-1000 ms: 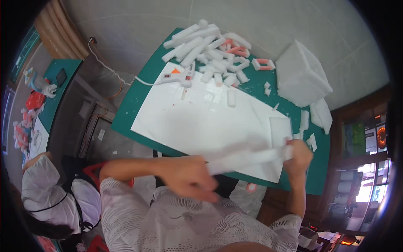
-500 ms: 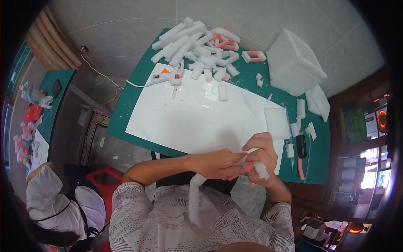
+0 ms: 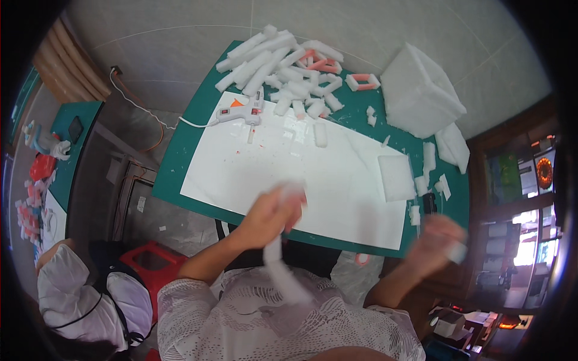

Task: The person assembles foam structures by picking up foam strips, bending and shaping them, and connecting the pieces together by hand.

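Observation:
Over the near edge of the white board, my left hand [image 3: 274,213] is closed around a long white foam strip [image 3: 282,274], which hangs down in front of my shirt. A blurred pale end shows above its fingers. My right hand [image 3: 430,240] is out at the table's near right corner, smeared by motion, with fingers curled and a small white foam piece [image 3: 457,253] at its outer side. Just beyond it lies a black-handled tool [image 3: 428,203], partly covered by the hand. A flat white foam slab [image 3: 396,178] and several foam scraps lie close by.
A pile of white foam sticks [image 3: 259,63] and pink-and-white frames [image 3: 362,82] fills the back. The glue gun [image 3: 241,111] with its cord rests on the white board [image 3: 289,162]. A big foam box [image 3: 421,90] stands back right. Another person [image 3: 90,295] sits at left near a red stool [image 3: 153,259].
My hands have come apart. The left one moved left and forward with the foam strip; the right one swung right to the table corner, now partly covering the black-handled tool.

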`<state>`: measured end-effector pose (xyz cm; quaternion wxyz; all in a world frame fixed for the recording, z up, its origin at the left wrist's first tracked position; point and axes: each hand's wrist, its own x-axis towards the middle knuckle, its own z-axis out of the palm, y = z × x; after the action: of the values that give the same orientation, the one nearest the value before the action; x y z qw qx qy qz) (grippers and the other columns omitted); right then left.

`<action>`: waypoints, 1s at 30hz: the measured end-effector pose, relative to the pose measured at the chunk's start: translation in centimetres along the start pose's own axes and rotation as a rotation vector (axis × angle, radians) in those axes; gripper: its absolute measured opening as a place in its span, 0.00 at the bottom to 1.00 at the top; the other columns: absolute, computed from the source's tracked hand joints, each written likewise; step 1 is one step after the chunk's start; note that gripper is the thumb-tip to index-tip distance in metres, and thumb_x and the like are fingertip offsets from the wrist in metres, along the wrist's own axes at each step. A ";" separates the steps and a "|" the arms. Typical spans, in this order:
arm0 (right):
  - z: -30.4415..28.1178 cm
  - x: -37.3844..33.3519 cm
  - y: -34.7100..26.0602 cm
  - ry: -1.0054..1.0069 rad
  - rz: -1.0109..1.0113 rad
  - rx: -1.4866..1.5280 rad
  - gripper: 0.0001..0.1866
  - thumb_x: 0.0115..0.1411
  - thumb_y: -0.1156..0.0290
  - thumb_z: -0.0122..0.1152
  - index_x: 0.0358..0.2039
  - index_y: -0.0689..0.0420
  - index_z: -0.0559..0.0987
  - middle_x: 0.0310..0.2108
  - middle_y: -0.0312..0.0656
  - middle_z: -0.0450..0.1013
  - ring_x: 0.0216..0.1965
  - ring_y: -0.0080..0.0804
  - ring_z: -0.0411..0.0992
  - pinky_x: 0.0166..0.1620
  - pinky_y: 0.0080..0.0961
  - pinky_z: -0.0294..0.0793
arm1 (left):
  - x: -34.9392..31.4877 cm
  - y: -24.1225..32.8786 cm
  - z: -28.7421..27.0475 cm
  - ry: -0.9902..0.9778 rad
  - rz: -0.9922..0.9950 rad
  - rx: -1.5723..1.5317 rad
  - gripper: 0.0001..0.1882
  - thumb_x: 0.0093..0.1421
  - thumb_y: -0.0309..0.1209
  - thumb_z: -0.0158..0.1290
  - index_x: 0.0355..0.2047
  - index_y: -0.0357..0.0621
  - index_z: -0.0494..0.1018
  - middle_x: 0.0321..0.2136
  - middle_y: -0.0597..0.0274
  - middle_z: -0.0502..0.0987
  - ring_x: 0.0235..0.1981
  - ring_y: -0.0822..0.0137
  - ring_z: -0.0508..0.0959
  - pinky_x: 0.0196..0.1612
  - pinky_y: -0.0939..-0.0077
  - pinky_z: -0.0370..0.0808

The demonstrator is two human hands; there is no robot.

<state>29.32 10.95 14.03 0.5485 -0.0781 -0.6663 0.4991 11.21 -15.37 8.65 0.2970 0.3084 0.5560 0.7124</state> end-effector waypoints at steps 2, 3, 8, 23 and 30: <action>4.1 -5.2 0.6 -0.684 0.220 -0.118 0.23 0.67 0.55 0.55 0.51 0.61 0.72 0.44 0.45 0.73 0.36 0.32 0.72 0.41 0.32 0.74 | 3.5 -0.5 0.5 0.200 0.063 -0.254 0.17 0.73 0.42 0.39 0.43 0.40 0.65 0.18 0.63 0.69 0.19 0.73 0.67 0.27 0.78 0.67; 6.0 -6.5 0.5 -0.909 0.420 -0.071 0.27 0.62 0.67 0.62 0.59 0.60 0.68 0.55 0.48 0.69 0.42 0.37 0.72 0.46 0.31 0.74 | 5.1 -0.5 0.6 0.180 0.056 -0.260 0.17 0.73 0.42 0.39 0.43 0.40 0.65 0.18 0.63 0.69 0.19 0.73 0.67 0.27 0.78 0.67; 9.1 -8.6 1.4 -0.905 0.325 -0.050 0.34 0.51 0.79 0.69 0.60 0.59 0.68 0.58 0.47 0.65 0.56 0.45 0.64 0.52 0.32 0.70 | 7.8 -1.1 2.1 0.321 0.044 -0.536 0.17 0.73 0.41 0.40 0.49 0.40 0.64 0.23 0.62 0.70 0.25 0.72 0.69 0.33 0.72 0.68; 10.7 -10.9 3.4 -0.941 0.329 0.196 0.14 0.54 0.80 0.65 0.42 0.60 0.78 0.53 0.47 0.62 0.48 0.37 0.69 0.52 0.30 0.68 | -2.0 -5.5 2.8 0.494 -0.127 -0.250 0.09 0.68 0.32 0.50 0.42 0.39 0.68 0.29 0.63 0.74 0.31 0.77 0.74 0.31 0.83 0.71; 10.5 -11.8 4.0 -0.710 0.341 0.207 0.07 0.53 0.78 0.64 0.34 0.59 0.82 0.37 0.40 0.63 0.36 0.30 0.67 0.36 0.23 0.69 | -0.9 -4.3 2.5 0.709 0.204 0.022 0.07 0.69 0.31 0.47 0.39 0.40 0.66 0.27 0.67 0.71 0.29 0.75 0.70 0.33 0.75 0.71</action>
<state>23.60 -0.80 4.37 0.1989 0.0452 -0.7380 0.6432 14.05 -13.60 4.86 0.0100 0.0996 0.5983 0.7950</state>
